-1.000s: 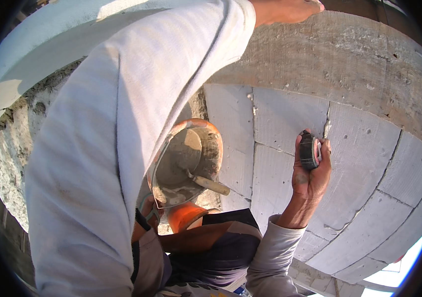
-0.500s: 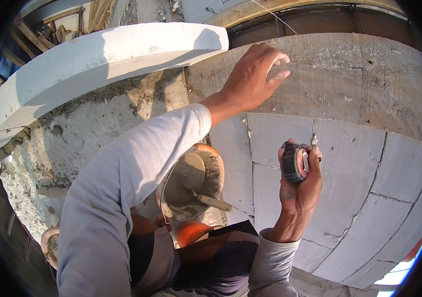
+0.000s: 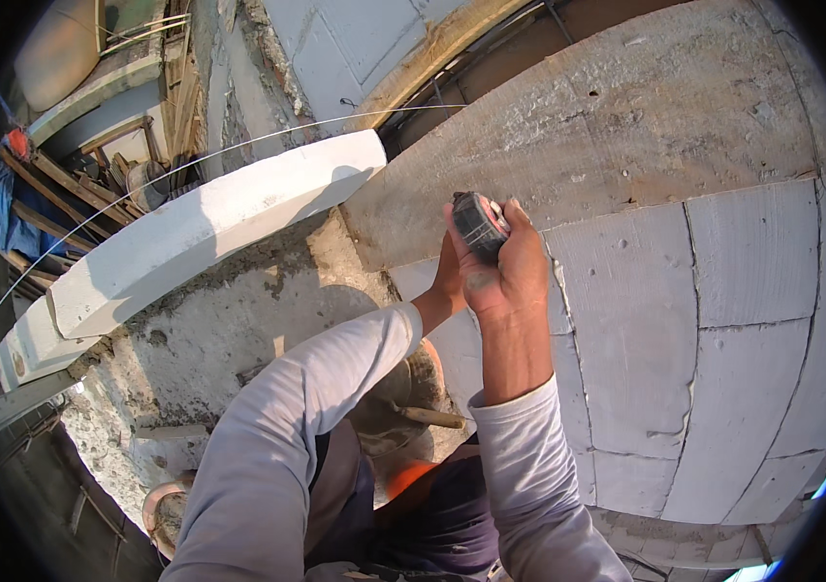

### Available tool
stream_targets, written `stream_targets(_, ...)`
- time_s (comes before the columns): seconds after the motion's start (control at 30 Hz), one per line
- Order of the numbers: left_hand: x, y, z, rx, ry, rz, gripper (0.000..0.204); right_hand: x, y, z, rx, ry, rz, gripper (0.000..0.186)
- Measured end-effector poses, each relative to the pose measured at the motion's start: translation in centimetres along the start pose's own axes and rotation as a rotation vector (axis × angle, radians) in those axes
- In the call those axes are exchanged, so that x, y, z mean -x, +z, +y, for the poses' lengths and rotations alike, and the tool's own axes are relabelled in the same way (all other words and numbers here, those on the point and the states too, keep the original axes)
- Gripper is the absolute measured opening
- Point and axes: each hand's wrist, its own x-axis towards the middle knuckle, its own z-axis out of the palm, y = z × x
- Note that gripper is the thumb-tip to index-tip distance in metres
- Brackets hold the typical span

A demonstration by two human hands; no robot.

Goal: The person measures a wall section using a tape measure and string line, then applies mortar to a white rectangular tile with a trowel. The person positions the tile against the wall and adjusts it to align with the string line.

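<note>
My right hand [image 3: 508, 267] grips a black and red tape measure [image 3: 479, 225] in front of a weathered grey concrete band [image 3: 646, 102]. My left hand [image 3: 446, 276] is close behind it, mostly hidden, so I cannot tell whether it touches the tape. Pale block wall [image 3: 626, 339] with dark joints lies beside my right forearm. Under my left forearm, a bucket [image 3: 423, 373] with grey mortar and a wooden-handled trowel [image 3: 428, 415] is partly covered.
A white curved block edge [image 3: 219, 213] runs along the rough plastered ledge [image 3: 171, 388]. Beyond are loose timber planks [image 3: 79, 189], a blue tarp [image 3: 6, 213] and a thin cord [image 3: 308, 124]. A second bucket [image 3: 161, 504] sits at the lower left.
My right hand has moved up and left with the tape measure. My left hand has come down from the concrete band to beside it. The view has swung, showing more of the upper left.
</note>
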Motion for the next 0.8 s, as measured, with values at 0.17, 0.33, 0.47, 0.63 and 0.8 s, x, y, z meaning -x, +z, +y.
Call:
stream_targets(0.17,0.2,0.4,2.0,-0.026,-0.099,0.077,0.026,-1.5,1.5,0.2,-0.089,0.039,-0.032,0.025)
stream_targets(0.33,-0.1,1.6,3.9,-0.089,-0.212,0.115,0.028,-2.9,1.1,-0.5,-0.131,0.085,-0.07,0.021)
stream_targets(0.47,-0.5,2.6,7.1,-0.194,-0.369,0.157,0.03,0.2,0.8,-1.6,0.063,0.091,-0.2,0.028)
stream_targets(0.63,-1.5,5.1,11.6,-0.354,-0.559,0.192,0.033,7.1,-1.8,-4.2,0.197,0.144,-0.297,0.035)
stream_targets(0.8,-0.2,6.6,12.3,-0.269,-0.323,0.257,0.032,9.5,-4.0,-4.5,0.119,0.245,-0.322,0.047)
